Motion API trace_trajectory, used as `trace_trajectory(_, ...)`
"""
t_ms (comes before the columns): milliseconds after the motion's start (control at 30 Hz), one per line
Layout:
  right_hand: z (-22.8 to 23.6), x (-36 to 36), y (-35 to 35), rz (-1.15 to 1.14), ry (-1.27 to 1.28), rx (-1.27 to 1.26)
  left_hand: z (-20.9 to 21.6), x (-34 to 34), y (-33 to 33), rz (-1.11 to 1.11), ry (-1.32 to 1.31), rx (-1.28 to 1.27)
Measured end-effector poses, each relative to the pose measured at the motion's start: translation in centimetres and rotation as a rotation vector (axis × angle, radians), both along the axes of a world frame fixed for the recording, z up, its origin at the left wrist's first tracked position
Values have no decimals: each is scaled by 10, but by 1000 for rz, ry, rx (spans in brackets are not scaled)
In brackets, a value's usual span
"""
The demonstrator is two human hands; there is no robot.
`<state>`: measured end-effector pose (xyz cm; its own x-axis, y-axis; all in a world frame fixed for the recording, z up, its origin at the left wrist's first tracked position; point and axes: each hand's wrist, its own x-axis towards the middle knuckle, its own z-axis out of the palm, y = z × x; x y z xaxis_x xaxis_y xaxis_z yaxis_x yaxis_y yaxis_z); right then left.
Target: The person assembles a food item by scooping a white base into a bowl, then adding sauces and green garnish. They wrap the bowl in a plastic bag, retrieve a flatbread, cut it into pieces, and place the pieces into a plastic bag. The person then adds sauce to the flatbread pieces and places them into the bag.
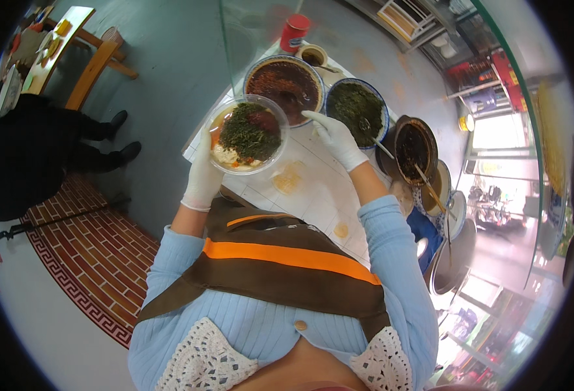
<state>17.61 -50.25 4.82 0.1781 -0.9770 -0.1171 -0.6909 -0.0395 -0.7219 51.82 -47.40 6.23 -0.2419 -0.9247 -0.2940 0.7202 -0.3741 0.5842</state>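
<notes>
Over the white counter [319, 179], my left fingers [206, 148] curve around the side of the clear bowl [285, 138], presumably keeping its chopped greens [251, 133] from spilling. My right fingers [318, 119], half curled, hover beside the basin of dark red sauce [283, 57], probably set close for reach; whether they grip anything, I can't tell.

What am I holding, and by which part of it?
Your left hand holds the clear bowl by its left side; whether your right hand grips anything can't be told.
</notes>
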Motion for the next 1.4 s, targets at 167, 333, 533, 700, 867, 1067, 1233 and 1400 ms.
trace_trajectory(167, 25, -13, 33, -87, 93, 119, 7, -15, 28, -106, -40, 17)
trace_trajectory(333, 47, -24, 123, -403, -258, 35, -2, -38, 61, -297, -80, -59)
trace_trajectory(533, 29, -11, 223, -451, -891, 310, -24, -87, 88, -450, -89, 182)
trace_trajectory(700, -1, -23, 264, -547, -859, 227, -43, -126, 100, -639, -233, -188)
trace_trajectory(867, -40, -36, 283, -658, -808, 253, -95, -143, 98, -800, -653, -519)
trace_trajectory(1067, -70, -47, 286, -814, -747, 297, -143, -157, 94, -758, -968, -373)
trace_trajectory(1233, -99, -57, 283, -849, -796, 374, -145, -163, 97, -668, -1018, -543)
trace_trajectory(1400, -109, -69, 288, -890, -791, 441, -111, -138, 103, -702, -1055, -340)
